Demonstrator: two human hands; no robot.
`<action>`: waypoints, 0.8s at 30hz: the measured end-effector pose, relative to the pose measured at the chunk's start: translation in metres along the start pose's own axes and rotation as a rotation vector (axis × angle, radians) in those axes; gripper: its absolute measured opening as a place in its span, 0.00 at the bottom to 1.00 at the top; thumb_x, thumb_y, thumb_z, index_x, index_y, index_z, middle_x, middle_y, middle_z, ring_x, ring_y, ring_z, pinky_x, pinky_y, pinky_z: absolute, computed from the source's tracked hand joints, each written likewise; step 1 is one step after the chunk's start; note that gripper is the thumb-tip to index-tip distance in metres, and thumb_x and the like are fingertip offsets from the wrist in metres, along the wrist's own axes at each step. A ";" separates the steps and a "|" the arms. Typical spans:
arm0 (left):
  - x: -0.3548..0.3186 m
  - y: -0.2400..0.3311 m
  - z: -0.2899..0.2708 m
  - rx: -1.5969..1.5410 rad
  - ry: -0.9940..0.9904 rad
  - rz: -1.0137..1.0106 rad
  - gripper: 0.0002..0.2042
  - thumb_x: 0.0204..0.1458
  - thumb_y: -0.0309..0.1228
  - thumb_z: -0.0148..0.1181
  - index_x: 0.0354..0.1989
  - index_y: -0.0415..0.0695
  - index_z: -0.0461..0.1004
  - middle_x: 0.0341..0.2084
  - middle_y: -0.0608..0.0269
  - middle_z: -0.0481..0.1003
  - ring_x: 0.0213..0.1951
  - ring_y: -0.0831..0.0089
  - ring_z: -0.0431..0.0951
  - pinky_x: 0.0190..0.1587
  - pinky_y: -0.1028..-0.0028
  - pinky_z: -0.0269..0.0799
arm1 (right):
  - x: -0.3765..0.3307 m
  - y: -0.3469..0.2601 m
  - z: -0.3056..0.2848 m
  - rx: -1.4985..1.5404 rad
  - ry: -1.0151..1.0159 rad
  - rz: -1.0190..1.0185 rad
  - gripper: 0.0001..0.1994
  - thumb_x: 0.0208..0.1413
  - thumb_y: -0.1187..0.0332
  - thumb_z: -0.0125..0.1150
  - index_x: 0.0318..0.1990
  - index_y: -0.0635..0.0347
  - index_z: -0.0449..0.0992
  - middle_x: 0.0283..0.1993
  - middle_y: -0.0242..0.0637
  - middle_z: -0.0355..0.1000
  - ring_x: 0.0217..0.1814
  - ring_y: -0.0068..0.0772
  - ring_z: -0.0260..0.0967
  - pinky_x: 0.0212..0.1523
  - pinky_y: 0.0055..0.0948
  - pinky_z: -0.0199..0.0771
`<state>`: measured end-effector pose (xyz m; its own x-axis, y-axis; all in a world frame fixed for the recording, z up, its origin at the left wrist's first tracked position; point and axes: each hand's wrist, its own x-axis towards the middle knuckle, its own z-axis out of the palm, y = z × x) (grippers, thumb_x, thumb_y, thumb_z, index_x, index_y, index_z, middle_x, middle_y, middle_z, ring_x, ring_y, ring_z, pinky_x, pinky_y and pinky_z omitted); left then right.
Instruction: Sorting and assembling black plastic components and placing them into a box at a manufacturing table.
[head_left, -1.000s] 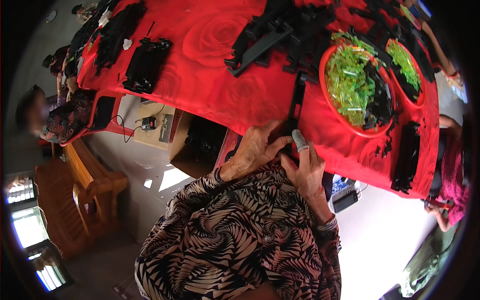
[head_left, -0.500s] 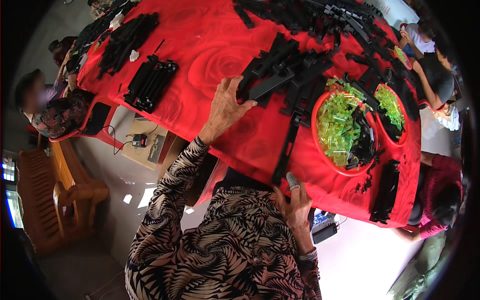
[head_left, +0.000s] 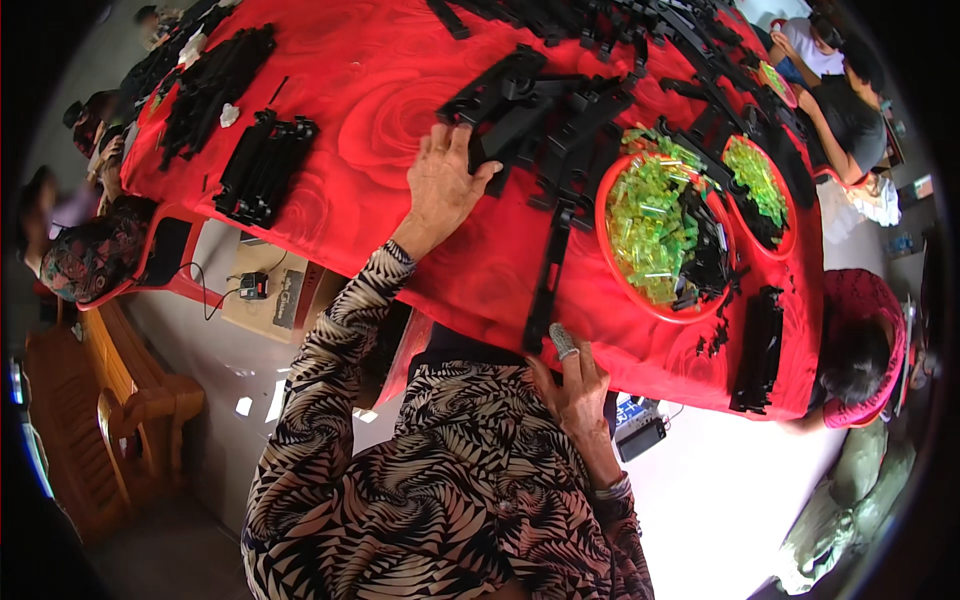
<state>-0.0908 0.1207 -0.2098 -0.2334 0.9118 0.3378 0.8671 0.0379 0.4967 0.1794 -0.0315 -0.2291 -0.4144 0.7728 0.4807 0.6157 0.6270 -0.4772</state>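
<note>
My left hand (head_left: 445, 190) reaches over the near edge of a heap of black plastic strips (head_left: 575, 130). Its fingertips meet the end of one black strip (head_left: 490, 85), with the thumb apart on the right; the exact contact is partly hidden. Low at the table's front edge is my right hand (head_left: 578, 390), fingers apart and seemingly holding nothing. A grey cover (head_left: 563, 341) wraps one of its fingertips. Beside that fingertip lies the lower end of a long black strip (head_left: 548, 275), which slants up toward the heap.
A red basin (head_left: 608, 245) of yellow-green and black small parts stands at right, a second red basin (head_left: 789, 235) beyond it. More black strips lie stacked left (head_left: 265, 165) and right (head_left: 760, 350). People sit around the red-covered table (head_left: 380, 70).
The view has shifted, moving the whole scene up and left. By my left hand, one strip at the heap's edge has turned leftward. My right hand stays beside the long strip's end.
</note>
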 end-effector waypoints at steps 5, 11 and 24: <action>0.003 0.038 -0.007 0.101 0.149 0.458 0.30 0.45 0.42 0.70 0.56 0.42 0.70 0.54 0.52 0.67 0.57 0.52 0.65 0.53 0.56 0.63 | 0.004 0.002 0.003 0.031 -0.015 -0.001 0.26 0.46 0.65 0.77 0.49 0.69 0.73 0.48 0.50 0.73 0.35 0.44 0.77 0.27 0.32 0.79; 0.048 0.064 0.046 -0.083 -0.277 0.914 0.42 0.49 0.55 0.64 0.69 0.44 0.58 0.69 0.56 0.58 0.70 0.51 0.52 0.68 0.50 0.49 | 0.001 0.006 0.004 0.012 -0.002 -0.078 0.29 0.44 0.61 0.78 0.50 0.70 0.71 0.50 0.51 0.71 0.37 0.46 0.77 0.28 0.33 0.80; 0.095 0.080 0.070 -0.012 -0.630 0.902 0.60 0.29 0.53 0.77 0.74 0.51 0.48 0.70 0.52 0.56 0.72 0.49 0.48 0.73 0.45 0.38 | 0.003 0.019 0.005 -0.035 -0.007 0.005 0.29 0.49 0.59 0.73 0.53 0.70 0.71 0.48 0.48 0.71 0.36 0.40 0.75 0.24 0.30 0.77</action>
<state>-0.0123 0.2387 -0.1941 0.7536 0.6475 0.1136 0.6005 -0.7483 0.2818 0.1869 -0.0172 -0.2401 -0.4159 0.7766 0.4731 0.6406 0.6195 -0.4536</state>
